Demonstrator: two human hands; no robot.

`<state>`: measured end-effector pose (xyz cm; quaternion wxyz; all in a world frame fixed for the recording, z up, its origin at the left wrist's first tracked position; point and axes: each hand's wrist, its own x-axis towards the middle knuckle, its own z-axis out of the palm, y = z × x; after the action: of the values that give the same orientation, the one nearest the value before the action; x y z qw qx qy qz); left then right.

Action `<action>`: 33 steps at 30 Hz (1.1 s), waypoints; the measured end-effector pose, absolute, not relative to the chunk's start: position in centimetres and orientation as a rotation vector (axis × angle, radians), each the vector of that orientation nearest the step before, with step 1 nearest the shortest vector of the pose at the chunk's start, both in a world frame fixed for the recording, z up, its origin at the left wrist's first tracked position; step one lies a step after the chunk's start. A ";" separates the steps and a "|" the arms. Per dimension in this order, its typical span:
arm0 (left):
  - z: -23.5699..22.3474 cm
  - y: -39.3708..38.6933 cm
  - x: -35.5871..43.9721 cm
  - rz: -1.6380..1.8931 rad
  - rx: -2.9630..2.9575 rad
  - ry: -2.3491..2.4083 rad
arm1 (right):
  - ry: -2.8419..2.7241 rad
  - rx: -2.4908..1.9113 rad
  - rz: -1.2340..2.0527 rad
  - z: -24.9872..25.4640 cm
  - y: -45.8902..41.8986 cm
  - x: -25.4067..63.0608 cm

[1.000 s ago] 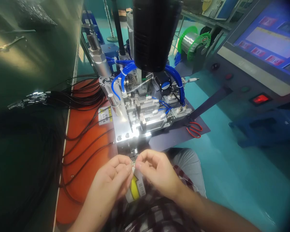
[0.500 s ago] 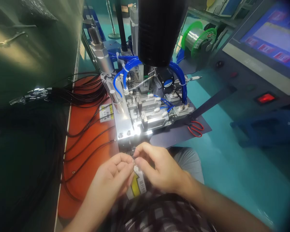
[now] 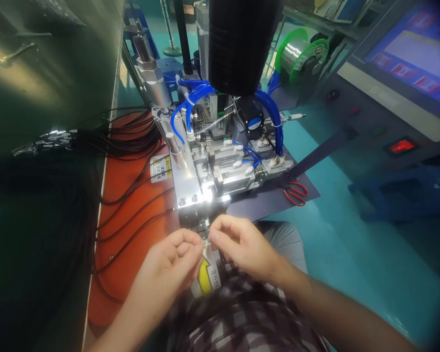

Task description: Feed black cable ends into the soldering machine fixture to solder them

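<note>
My left hand [image 3: 178, 256] is closed in a pinch, thumb against fingertips, in front of the machine [image 3: 227, 171]. Opposite it, my right hand [image 3: 245, 244] is also pinched. Small, thin, pale strands [image 3: 206, 242] bridge the short gap between the two sets of fingertips. They look like fine wire ends, but are too small to name surely. Just below the fingers shows a white label with a yellow arrow [image 3: 205, 278]. The machine's metal front block [image 3: 192, 193] stands a little beyond both hands.
Black cables [image 3: 128, 142] with silvery ends cross the orange surface [image 3: 132, 254] at left. Red-handled cutters [image 3: 296, 193] lie on the dark plate at right. A green wire spool [image 3: 297, 54] stands behind. A control panel [image 3: 396, 98] rises at right; a black cylinder [image 3: 238, 44] hangs overhead.
My right hand's fingertips have drawn slightly to the right, away from the left ones, so the pale strands show between them. My left hand has barely moved.
</note>
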<state>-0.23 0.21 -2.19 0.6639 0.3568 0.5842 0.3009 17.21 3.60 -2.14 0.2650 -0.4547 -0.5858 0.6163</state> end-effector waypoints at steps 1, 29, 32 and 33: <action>-2.1 0.2 -0.2 0.680 0.811 1.325 | -1.660 -1.238 1.604 -1.9 3.7 17.4; -4.9 1.9 -3.4 0.627 2.693 1.302 | -1.493 -1.112 1.585 -7.0 5.9 17.2; -5.0 2.2 -3.5 0.599 2.779 1.279 | -1.487 -1.141 1.567 -7.1 5.9 16.9; -5.0 2.3 -3.5 0.598 2.801 1.275 | -1.481 -1.142 1.563 -7.2 5.9 16.9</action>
<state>-3.54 2.33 -5.02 0.0035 0.8934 0.4066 0.1908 16.85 5.90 -7.16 0.3450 -0.4398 -0.5703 0.6019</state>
